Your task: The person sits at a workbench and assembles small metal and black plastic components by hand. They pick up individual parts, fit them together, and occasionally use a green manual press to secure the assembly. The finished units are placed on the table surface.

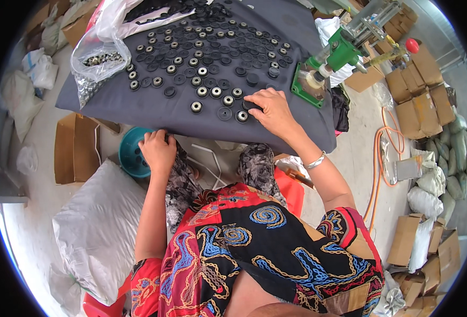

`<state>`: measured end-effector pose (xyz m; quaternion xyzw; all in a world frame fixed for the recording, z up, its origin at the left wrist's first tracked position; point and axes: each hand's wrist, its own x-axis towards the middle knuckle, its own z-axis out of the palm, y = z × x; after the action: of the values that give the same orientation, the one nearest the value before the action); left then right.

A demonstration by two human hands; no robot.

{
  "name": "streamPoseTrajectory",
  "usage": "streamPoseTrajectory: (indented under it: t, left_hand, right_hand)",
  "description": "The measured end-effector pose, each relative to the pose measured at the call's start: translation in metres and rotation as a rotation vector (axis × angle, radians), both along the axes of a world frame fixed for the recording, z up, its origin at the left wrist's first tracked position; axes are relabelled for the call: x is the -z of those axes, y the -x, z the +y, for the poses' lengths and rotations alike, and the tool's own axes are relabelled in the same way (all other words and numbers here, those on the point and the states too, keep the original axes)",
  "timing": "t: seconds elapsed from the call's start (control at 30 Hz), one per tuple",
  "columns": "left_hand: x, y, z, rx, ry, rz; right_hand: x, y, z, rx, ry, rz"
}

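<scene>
On the dark cloth point(138, 100) covering the table, black round parts point(202, 47) lie in loose rows, some with a bright metal centre, others plain black. Seen from the head view, the right hand point(273, 111) rests palm down at the near edge of that field, fingers point(254, 103) bent over a plain black disc point(250, 105) that they press or pinch; whether it is lifted off the cloth cannot be told. Just left of those fingertips lie a metal-centred ring point(242, 116) and another plain disc point(224, 113), both apart from the hand. A bracelet point(316, 160) circles the right wrist.

Below the table edge, the left hand point(158, 149) is curled loosely over the knee, beside a teal bowl point(127, 150) on the floor; what it holds, if anything, cannot be told. A clear bag point(98, 61) of small metal pieces sits at the cloth's far left. A green press point(331, 61) stands at the table's right corner, well apart from both hands. Cardboard boxes point(418, 100) and white sacks point(98, 227) crowd the floor around.
</scene>
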<state>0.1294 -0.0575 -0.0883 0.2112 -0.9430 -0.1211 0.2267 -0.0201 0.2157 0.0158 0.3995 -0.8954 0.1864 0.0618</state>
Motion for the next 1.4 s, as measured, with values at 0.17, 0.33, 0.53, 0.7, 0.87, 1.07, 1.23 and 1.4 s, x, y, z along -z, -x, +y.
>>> streamPoseTrajectory:
  t: [0.17,0.33,0.53,0.7,0.87,1.07,1.23,1.4]
  left_hand:
    - [0.001,0.001,-0.001,0.004,-0.008,0.019]
    - [0.001,0.001,0.000,0.018,0.000,0.051]
    - [-0.001,0.000,-0.001,0.005,-0.013,0.035]
    - [0.001,0.002,0.001,0.018,-0.021,0.056]
    - [0.002,0.003,0.001,0.019,-0.007,0.064]
    - [0.001,0.001,-0.001,0.017,0.003,0.076]
    - [0.001,0.000,0.000,0.010,0.003,0.059]
    - [0.000,0.002,0.001,0.012,0.004,0.066]
  right_hand:
    - [0.004,0.004,-0.004,-0.023,-0.024,0.075]
    - [0.008,0.005,-0.004,0.041,-0.036,0.183]
    - [0.005,0.005,-0.004,0.058,-0.023,0.289]
    - [-0.014,-0.025,-0.026,-0.100,0.018,0.349]
    - [0.002,-0.043,-0.052,-0.189,-0.074,0.384]
    - [0.013,-0.046,-0.055,-0.247,-0.110,0.367]
    - [0.014,-0.041,-0.059,-0.290,-0.068,0.269]
    - [0.010,-0.038,-0.061,-0.354,-0.099,0.290]
